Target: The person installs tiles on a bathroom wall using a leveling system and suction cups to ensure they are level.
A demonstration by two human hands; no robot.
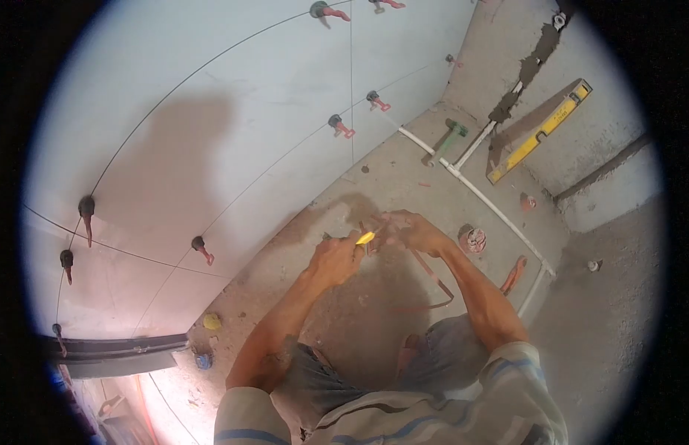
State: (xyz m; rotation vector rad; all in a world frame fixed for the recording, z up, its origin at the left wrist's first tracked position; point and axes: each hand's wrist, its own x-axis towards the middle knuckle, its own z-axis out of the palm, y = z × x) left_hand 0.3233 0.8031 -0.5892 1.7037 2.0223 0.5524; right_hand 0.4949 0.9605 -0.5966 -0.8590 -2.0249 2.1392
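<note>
In the head view my left hand (335, 259) is closed round a small yellow tool (366, 238), perhaps a utility knife; its far end is too blurred to make out. My right hand (417, 234) is closed on a thin, reddish-brown strip (431, 274). From that hand the strip hangs toward the floor and bends sharply near my right knee. The two hands are close together in front of me, above the floor. What lies between the fingertips is smeared and partly hidden.
Large pale wall tiles (278, 96) at left carry several red-and-black levelling clips (341, 126). White pipes (500, 210) run along the dusty floor. A yellow spirit level (541, 133) leans at the right wall, near a green tool (452, 135). An orange-red piece (513, 274) lies at right.
</note>
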